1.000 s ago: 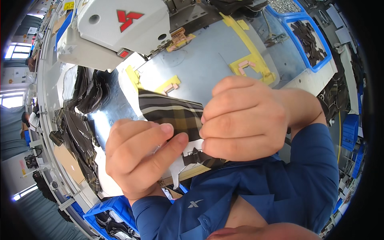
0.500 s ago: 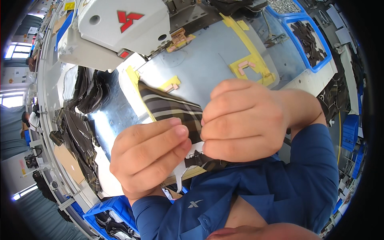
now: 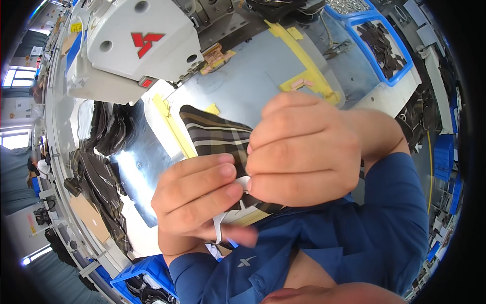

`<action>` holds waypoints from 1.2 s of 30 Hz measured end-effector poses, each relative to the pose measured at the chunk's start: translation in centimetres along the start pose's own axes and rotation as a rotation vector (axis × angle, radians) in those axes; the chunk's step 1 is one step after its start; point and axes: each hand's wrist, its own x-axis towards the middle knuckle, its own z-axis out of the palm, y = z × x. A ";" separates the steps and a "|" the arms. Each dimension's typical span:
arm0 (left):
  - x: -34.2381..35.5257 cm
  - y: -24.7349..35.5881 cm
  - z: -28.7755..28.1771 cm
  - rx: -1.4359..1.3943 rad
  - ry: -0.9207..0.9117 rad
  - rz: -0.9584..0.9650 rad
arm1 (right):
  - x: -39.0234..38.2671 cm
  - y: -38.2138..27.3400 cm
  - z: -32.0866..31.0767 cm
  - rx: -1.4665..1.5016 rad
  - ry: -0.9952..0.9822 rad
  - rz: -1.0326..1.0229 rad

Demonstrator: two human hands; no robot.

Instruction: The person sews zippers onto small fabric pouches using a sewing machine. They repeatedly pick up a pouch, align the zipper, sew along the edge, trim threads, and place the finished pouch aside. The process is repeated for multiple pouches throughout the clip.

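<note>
A dark plaid cloth piece [image 3: 215, 134] with pale stripes is held up in front of my chest, its pointed end sticking out toward the machine. My right hand [image 3: 306, 152] is closed in a fist around the cloth's right side. Bent fingers of my left hand [image 3: 195, 195] press against its lower left part, while the left thumb stretches out below, slightly blurred. Between the two hands a bit of white strip shows, and a thin white tail [image 3: 218, 228] hangs under the left fingers. The fingers hide most of the grip.
A white sewing machine [image 3: 147, 55] stands at the far left of the metal work plate [image 3: 243, 71], which carries yellow tape [image 3: 298, 50]. Dark cloth pieces [image 3: 98, 177] lie at left. Blue trays [image 3: 387, 50] hold small dark pieces and metal parts at far right. A blue bin [image 3: 147, 271] sits lower left.
My left hand has shifted a little right, closer to the right hand, and its thumb now stretches out below. The cloth has turned slightly. The surroundings have slid a little left in view.
</note>
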 end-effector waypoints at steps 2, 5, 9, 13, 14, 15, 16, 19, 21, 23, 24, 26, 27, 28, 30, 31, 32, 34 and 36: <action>-1.1 0.0 0.8 0.105 0.051 -0.006 | -0.1 0.0 0.0 -0.005 -0.002 -0.003; -1.4 0.2 0.7 0.157 0.046 -0.069 | -0.2 0.2 -0.1 0.017 -0.043 0.013; -1.1 0.4 1.0 0.138 0.069 -0.161 | -0.8 1.0 0.1 0.078 -0.102 0.033; 0.0 0.0 0.3 0.096 -0.010 -0.259 | -1.2 1.4 -0.1 0.144 -0.186 0.198; -0.2 -0.3 0.4 0.042 0.010 -0.329 | -1.6 1.2 -0.1 0.195 -0.215 0.321; -0.2 -0.7 0.5 -0.008 0.040 -0.390 | -1.7 1.4 -0.1 0.243 -0.252 0.433; 0.0 -1.1 1.1 -0.023 0.107 -0.584 | -1.7 1.9 -0.2 0.242 -0.289 0.604; 0.7 -4.6 3.1 -0.188 0.263 -1.102 | -3.0 4.8 0.5 0.134 -0.370 0.982; -0.9 -8.5 3.4 -0.262 0.240 -1.159 | -5.3 8.7 2.3 -0.027 -0.423 1.030; -0.4 -9.7 3.5 -0.065 0.040 -1.211 | -5.6 12.0 2.4 -0.100 -0.561 1.114; 1.3 -9.3 3.5 0.072 -0.094 -1.289 | -6.1 13.0 2.4 -0.143 -0.626 1.166; 2.1 -9.2 4.1 0.411 -0.240 -1.128 | -6.6 13.9 2.3 -0.187 -0.610 1.148; 1.2 -9.0 4.5 0.600 -0.244 -0.899 | -6.8 14.2 2.5 -0.200 -0.602 1.140; 0.5 -8.9 4.8 0.776 -0.244 -0.660 | -6.7 14.5 2.7 -0.197 -0.634 1.160; 0.3 -9.5 4.6 0.735 -0.344 -0.473 | -6.0 14.8 2.8 -0.191 -0.701 1.196; 0.1 -10.0 4.6 0.698 -0.378 -0.391 | -6.3 14.8 2.9 -0.204 -0.675 1.186; -0.1 -10.5 4.7 0.660 -0.410 -0.309 | -6.6 14.7 3.1 -0.217 -0.649 1.174; -0.4 -11.1 4.8 0.637 -0.461 -0.353 | -6.8 14.5 3.1 -0.222 -0.625 1.168; -0.6 -11.5 4.8 0.615 -0.514 -0.389 | -6.3 14.6 2.8 -0.206 -0.629 1.174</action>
